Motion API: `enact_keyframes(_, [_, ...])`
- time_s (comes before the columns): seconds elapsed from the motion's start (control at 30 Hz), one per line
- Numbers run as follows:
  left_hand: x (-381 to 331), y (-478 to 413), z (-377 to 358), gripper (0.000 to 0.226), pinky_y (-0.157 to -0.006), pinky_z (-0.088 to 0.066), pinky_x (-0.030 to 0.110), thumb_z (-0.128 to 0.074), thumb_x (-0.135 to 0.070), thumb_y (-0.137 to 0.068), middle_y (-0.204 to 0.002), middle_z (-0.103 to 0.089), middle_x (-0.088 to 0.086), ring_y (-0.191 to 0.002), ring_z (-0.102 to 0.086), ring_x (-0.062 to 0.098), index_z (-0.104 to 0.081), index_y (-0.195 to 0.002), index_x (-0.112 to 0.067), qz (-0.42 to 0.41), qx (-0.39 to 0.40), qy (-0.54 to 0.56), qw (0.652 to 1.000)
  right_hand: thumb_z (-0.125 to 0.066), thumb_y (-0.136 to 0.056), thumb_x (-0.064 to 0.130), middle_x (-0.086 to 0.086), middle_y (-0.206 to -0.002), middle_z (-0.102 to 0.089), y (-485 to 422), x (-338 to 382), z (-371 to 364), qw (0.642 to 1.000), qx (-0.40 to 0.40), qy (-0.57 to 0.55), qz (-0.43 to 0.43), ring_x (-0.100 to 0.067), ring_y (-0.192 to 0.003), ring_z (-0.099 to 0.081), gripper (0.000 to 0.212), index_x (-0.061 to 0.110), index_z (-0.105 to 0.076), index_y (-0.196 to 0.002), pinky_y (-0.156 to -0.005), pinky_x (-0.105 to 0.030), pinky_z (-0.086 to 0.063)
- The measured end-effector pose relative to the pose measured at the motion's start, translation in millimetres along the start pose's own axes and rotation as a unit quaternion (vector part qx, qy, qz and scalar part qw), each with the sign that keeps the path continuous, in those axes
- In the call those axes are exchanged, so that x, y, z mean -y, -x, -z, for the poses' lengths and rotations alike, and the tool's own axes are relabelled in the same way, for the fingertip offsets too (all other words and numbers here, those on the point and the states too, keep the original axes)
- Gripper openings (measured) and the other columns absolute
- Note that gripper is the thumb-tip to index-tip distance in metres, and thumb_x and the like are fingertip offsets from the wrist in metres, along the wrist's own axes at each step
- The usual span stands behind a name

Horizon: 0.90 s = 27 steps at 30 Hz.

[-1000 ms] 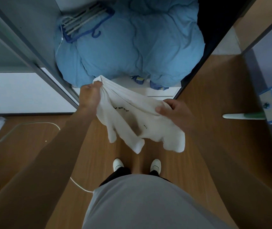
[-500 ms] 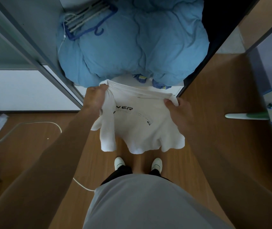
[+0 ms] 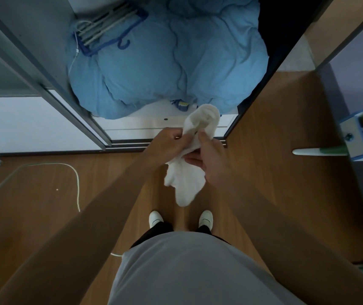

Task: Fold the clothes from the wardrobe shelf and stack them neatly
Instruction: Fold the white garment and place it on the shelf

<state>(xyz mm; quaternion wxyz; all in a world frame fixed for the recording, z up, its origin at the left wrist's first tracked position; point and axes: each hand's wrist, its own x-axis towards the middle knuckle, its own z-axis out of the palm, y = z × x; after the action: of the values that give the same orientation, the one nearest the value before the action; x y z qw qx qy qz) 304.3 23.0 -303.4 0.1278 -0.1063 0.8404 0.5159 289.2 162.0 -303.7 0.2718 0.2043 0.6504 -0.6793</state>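
White garment bunched; left hand, right hand both grip it; dark mark, perhaps print.

No words or numbers can be read here. The white cloth is bunched up and shows only a tiny dark mark. A yellow and blue patch under the blue quilt is too small to read.

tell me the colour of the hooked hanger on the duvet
Dark blue hanger, on a lighter blue duvet; best seen in the head view.
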Motion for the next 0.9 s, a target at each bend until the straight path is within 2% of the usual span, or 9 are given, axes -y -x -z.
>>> enact_keyframes(0.1, [-3,-1,2,0.031,-0.067,-0.046,0.018,-0.051,-0.048,-0.100,-0.088,-0.070,-0.011,-0.077,-0.066,0.004,-0.069,-0.102,-0.023,-0.034,0.006,0.004,0.999,-0.060,-0.097,0.036,-0.011,-0.096,-0.077,2,6,2,0.999,0.034,-0.013,-0.005,-0.024,-0.081,-0.077,0.024,0.015,-0.063,-0.107,-0.067,-0.032,-0.062])
enact_keyframes(0.23, [0,-1,10,0.015,-0.066,-0.049,0.014,-0.065,-0.037,-0.095,-0.081,-0.064,-0.024,-0.074,-0.061,-0.005,-0.052,-0.093,-0.029,-0.026,0.063,0.041,0.997,-0.051,-0.099,0.023,-0.014,-0.101,-0.077,3,13,9,0.992,0.105,-0.067,-0.013,-0.030,-0.098,-0.074,0.021,0.011,-0.067,-0.108,-0.080,-0.040,-0.062])
enact_keyframes(0.3, [2,0,12,0.023,-0.076,-0.055,0.021,-0.070,-0.024,-0.092,-0.096,-0.067,-0.011,-0.087,-0.065,0.007,-0.049,-0.098,-0.029,-0.030,0.075,0.057,0.995,-0.049,-0.099,0.016,-0.012,-0.104,-0.077,4,15,11,0.989,0.134,-0.068,-0.010,-0.028,-0.101,-0.073,0.021,0.013,-0.069,-0.106,-0.084,-0.041,-0.061])
enact_keyframes(0.43, [-4,3,12,0.021,-0.066,-0.050,0.015,-0.070,-0.018,-0.092,-0.093,-0.070,0.002,-0.080,-0.064,0.013,-0.052,-0.102,-0.022,-0.043,0.050,0.041,0.997,-0.058,-0.097,0.012,-0.006,-0.102,-0.076,9,19,12,0.980,0.109,0.150,0.073,-0.018,-0.087,-0.075,0.017,0.025,-0.068,-0.097,-0.083,-0.037,-0.062])
enact_keyframes(0.53, [-6,6,7,0.013,-0.065,-0.044,0.016,-0.065,-0.026,-0.096,-0.091,-0.069,-0.004,-0.078,-0.062,0.011,-0.054,-0.103,-0.023,-0.037,0.055,0.001,0.998,-0.063,-0.093,0.023,0.004,-0.088,-0.071,12,21,18,0.898,0.006,0.378,0.227,-0.011,-0.076,-0.068,0.002,0.022,-0.064,-0.095,-0.072,-0.027,-0.057])
enact_keyframes(0.6, [-6,6,7,0.007,-0.064,-0.041,0.018,-0.059,-0.024,-0.099,-0.091,-0.066,-0.006,-0.078,-0.060,0.012,-0.054,-0.103,-0.028,-0.043,0.036,-0.031,0.998,-0.067,-0.091,0.030,0.009,-0.088,-0.064,15,24,24,0.843,-0.053,0.427,0.323,-0.005,-0.076,-0.060,0.013,0.022,-0.060,-0.098,-0.068,-0.015,-0.045])
enact_keyframes(0.67, [-7,6,10,0.010,-0.065,-0.041,0.018,-0.057,-0.020,-0.099,-0.095,-0.065,-0.004,-0.078,-0.059,0.009,-0.057,-0.104,-0.028,-0.067,0.026,-0.061,0.996,-0.072,-0.088,0.025,0.005,-0.105,-0.063,16,29,30,0.818,-0.009,0.419,0.394,-0.008,-0.094,-0.058,0.024,0.017,-0.060,-0.106,-0.081,-0.017,-0.046])
enact_keyframes(0.77, [-9,7,15,0.011,-0.070,-0.045,0.019,-0.064,-0.008,-0.095,-0.093,-0.067,0.005,-0.077,-0.059,0.010,-0.066,-0.105,-0.012,-0.124,0.038,-0.073,0.989,-0.073,-0.087,0.017,-0.005,-0.125,-0.062,11,34,33,0.769,0.122,0.475,0.410,-0.019,-0.116,-0.055,0.026,0.008,-0.061,-0.108,-0.108,-0.038,-0.038])
enact_keyframes(0.9, [-9,7,20,0.010,-0.074,-0.049,0.018,-0.068,-0.008,-0.092,-0.091,-0.069,0.000,-0.075,-0.061,-0.002,-0.071,-0.102,-0.007,-0.131,0.025,-0.073,0.988,-0.070,-0.091,0.027,0.006,-0.085,-0.061,0,35,38,0.744,0.138,0.516,0.401,-0.011,-0.071,-0.051,0.020,0.012,-0.059,-0.098,-0.077,-0.027,-0.031])
